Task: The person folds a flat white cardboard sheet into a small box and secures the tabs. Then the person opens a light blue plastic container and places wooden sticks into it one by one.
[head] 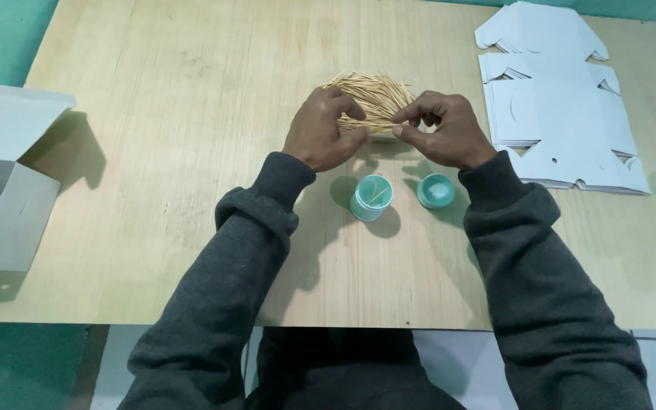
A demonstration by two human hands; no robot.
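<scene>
An open grey cardboard box (1,182) is seen at the left edge of the wooden table (176,152), its flaps folded outward and part of it hanging past the edge. Toward the middle of the table, nearer the far edge, a pile of toothpicks (373,93) is heaped. The left hand (322,130) is curled at the near left side of the pile, its fingers bent inward and touching the sticks. The right hand (442,130) is held just beside it, thumb and forefinger pinched together on a few toothpicks at the pile's near edge. Between the two wrists, closer to the near edge, a small teal tub (371,197) is set upright and open, with a few toothpicks seen inside. Just to its right a teal lid (436,190) is laid flat. At the far right corner a stack of flat white box blanks (563,114) is spread, reaching toward the right edge.
</scene>
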